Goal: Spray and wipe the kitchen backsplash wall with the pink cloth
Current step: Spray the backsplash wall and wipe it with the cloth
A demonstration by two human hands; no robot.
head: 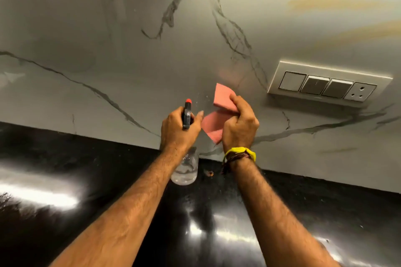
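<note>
My left hand (pixel 178 130) grips a clear spray bottle (pixel 185 169) by its dark trigger head with a red nozzle, which points at the grey marble backsplash (pixel 108 39). A few fine droplets show on the wall just past the nozzle. My right hand (pixel 239 124) holds a folded pink cloth (pixel 223 97) close to the wall, right beside the bottle's nozzle. One flap of the cloth sticks up above my fingers and another hangs below toward my left hand.
A white switch plate with a socket (pixel 327 84) is set in the wall to the right of the cloth. The glossy black countertop (pixel 86 180) runs below the wall. A small brown crumb (pixel 210 173) lies on it near the bottle.
</note>
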